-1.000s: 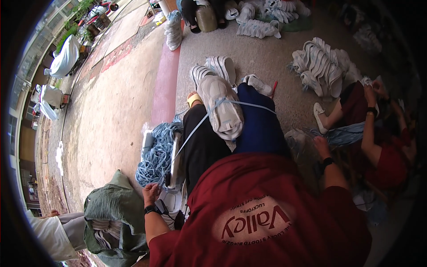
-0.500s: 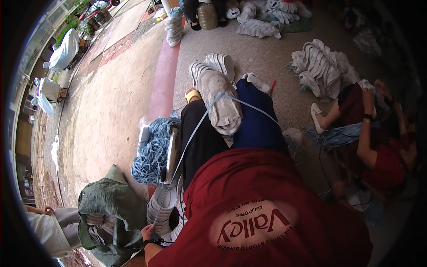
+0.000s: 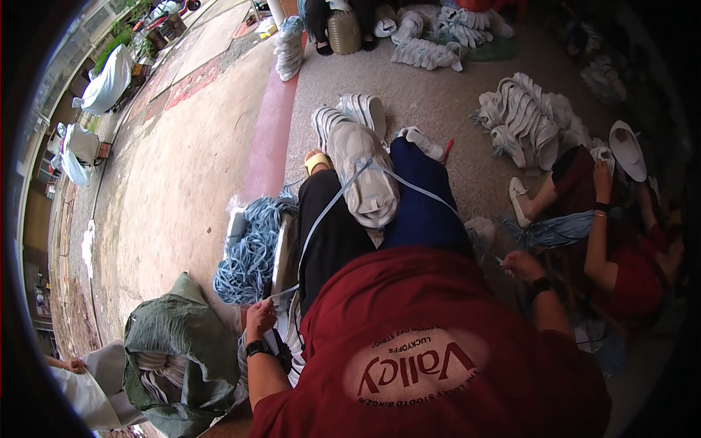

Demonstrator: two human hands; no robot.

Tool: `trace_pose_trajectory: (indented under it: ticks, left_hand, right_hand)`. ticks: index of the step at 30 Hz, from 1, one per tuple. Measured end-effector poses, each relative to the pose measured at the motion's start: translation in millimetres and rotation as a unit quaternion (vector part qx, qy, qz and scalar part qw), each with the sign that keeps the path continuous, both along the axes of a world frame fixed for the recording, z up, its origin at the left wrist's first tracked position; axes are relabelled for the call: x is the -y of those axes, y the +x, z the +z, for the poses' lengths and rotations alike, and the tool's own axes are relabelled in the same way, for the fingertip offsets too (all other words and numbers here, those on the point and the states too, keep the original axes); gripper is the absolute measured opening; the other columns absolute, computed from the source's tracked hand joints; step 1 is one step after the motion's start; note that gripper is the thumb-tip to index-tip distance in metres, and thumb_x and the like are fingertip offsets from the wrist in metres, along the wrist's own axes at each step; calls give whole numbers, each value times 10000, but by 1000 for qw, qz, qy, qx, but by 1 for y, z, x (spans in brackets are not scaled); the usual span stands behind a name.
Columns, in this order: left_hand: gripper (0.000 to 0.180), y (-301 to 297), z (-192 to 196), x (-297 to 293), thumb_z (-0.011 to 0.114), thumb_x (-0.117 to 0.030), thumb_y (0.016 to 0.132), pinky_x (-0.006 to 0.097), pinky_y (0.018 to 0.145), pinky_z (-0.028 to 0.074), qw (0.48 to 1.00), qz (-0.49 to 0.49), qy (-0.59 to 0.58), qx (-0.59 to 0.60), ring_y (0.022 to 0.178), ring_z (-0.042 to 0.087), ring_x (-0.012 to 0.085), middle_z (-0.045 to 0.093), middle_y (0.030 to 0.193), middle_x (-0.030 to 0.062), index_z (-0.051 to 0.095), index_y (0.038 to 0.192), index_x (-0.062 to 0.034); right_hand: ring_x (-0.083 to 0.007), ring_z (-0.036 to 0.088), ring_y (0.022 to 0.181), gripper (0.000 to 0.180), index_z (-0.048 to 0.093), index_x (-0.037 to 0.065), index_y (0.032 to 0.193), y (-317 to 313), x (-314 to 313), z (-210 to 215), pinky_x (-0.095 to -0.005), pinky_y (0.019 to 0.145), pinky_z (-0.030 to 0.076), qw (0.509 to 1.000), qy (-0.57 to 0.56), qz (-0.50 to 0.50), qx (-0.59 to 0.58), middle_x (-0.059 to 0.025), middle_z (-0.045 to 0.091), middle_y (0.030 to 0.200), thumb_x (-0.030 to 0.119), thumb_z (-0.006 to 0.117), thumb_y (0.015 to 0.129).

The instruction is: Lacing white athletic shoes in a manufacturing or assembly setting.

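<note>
A beige shoe (image 3: 359, 142) lies across my knees, its toe pointing away from me. A light blue shoelace (image 3: 321, 215) is threaded through it near its close end, and its two ends run out to either side. My left hand (image 3: 261, 319) is closed on the left end, beside my left thigh. Out to the right, my right hand (image 3: 521, 267) is closed in a pinch, with the lace's pale tip showing at its fingers. The left strand curves loosely over my thigh.
A tray of tangled blue laces (image 3: 252, 255) sits by my left leg, beyond a green sack (image 3: 175, 350). Stacked shoes (image 3: 369, 113) stand past my knees, and a shoe pile (image 3: 522, 120) lies right. A co-worker (image 3: 621, 255) handles a white shoe (image 3: 626, 151) close by.
My left hand has moved forward and the left strand has gone slack. My right hand has come forward on the right side. The co-worker's white shoe has come into sight.
</note>
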State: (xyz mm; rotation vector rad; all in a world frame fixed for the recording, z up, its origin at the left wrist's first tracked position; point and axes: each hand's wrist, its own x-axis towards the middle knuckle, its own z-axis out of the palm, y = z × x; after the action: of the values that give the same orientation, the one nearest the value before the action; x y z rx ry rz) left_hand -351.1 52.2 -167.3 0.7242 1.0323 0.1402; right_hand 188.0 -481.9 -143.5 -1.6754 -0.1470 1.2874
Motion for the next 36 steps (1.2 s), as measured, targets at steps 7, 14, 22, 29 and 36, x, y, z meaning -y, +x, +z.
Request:
trace_pose_trajectory:
  ticks: [7, 14, 22, 29, 36]
  left_hand:
    - [139, 261, 144, -7, 695, -153, 785, 206, 591, 479, 864, -441, 174, 167, 644, 606, 103, 649, 741, 37, 638, 833, -35]
    - [136, 351, 125, -35, 644, -132, 797, 214, 644, 475, 826, -452, 333, 49, 687, 592, 91, 638, 753, 24, 613, 856, -12]
    - [41, 351, 83, -27, 628, -17, 798, 271, 947, 374, 899, -99, 360, 229, 1050, 494, 116, 530, 1207, 66, 611, 835, -17]
    - [340, 351, 82, -29, 630, -14, 795, 259, 954, 365, 898, -111, 372, 205, 1049, 500, 105, 570, 1119, 20, 584, 1132, 11]
    - [130, 348, 86, -24, 651, -39, 781, 291, 962, 320, 913, -96, 341, 201, 1138, 460, 163, 563, 1169, 107, 562, 687, -29]
  right_hand:
    - [-172, 622, 650, 87, 582, -12, 663, -8, -300, 140, -263, 568, 470, 869, 130, 456, 139, -76, 625, 682, 37, 645, 697]
    - [-239, 610, 736, 87, 575, -2, 638, -6, -386, 145, -358, 686, 450, 708, -47, 531, 464, -138, 573, 665, 23, 657, 656]
    - [-192, 508, 596, 150, 543, -11, 629, 2, -407, 81, -311, 644, 435, 855, 225, 66, 463, -95, 544, 661, 35, 681, 665]
    - [-167, 479, 591, 163, 523, -7, 655, -9, -412, 69, -307, 563, 402, 893, 225, -4, 389, -77, 509, 655, 60, 662, 707]
    - [-379, 504, 669, 155, 465, 19, 743, -24, -422, 66, -430, 584, 409, 780, 209, -24, 590, -171, 516, 692, 78, 609, 747]
